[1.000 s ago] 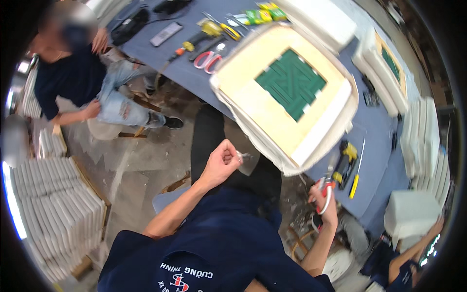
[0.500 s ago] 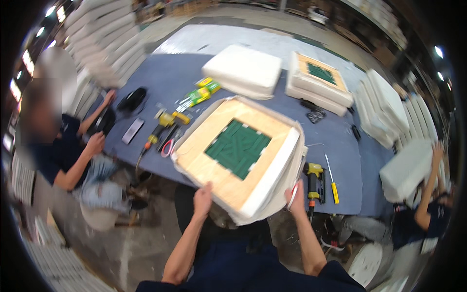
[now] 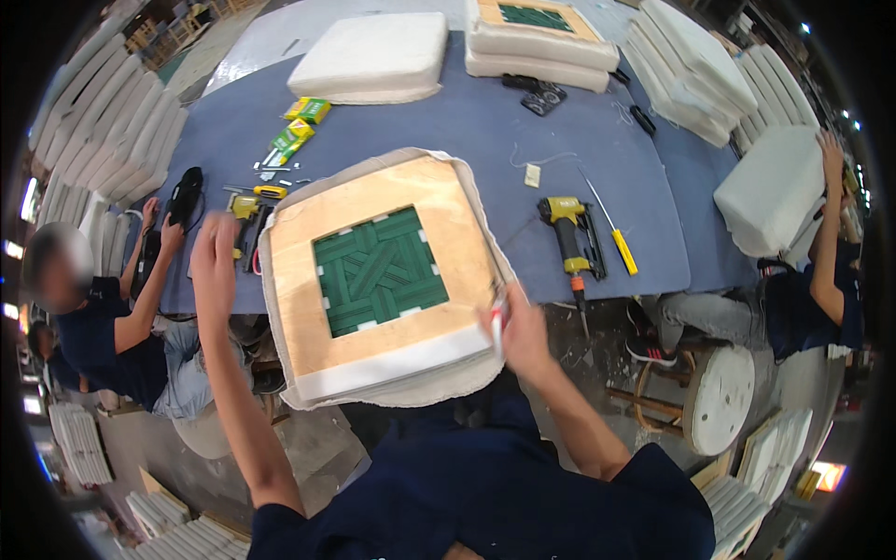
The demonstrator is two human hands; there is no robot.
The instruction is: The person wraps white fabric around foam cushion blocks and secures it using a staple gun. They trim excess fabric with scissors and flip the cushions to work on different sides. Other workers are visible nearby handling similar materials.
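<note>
One cushion (image 3: 378, 280) is the main thing in the head view, lying wood side up across the near edge of the blue-grey table (image 3: 467, 121), its near part sticking out past that edge over the person's lap. Can't see what's propping up the overhang.

Right hand (image 3: 521, 334) is wrapped round red-and-white scissors (image 3: 497, 325) by the cushion's near right side. Left hand (image 3: 217, 250) is up off the cushion's left side, apart from it, and honestly it's such a blur that I can't tell whether it's pinching anything.

Handling-wise, my guess is fairly light but bulky. The wooden board (image 3: 457, 219) should be the stiff bit, while the white foam (image 3: 401, 369) along the near side looks like it'd squash. The loose cloth (image 3: 420, 397) round the rim looks floppy, and I'd bet it shifts if you tug on it. The green webbing (image 3: 383, 257) in the middle probably gives a little. Nothing strikes me as fragile or very slippery.

For a hold, I'd go for the left and right sides, palms on the padding and fingertips hooked over the board. Wouldn't lift by the cloth. Watch the right side too: a nail gun (image 3: 571, 238) sits near the table's near edge, with a screwdriver (image 3: 623, 250) just beyond it.
</note>
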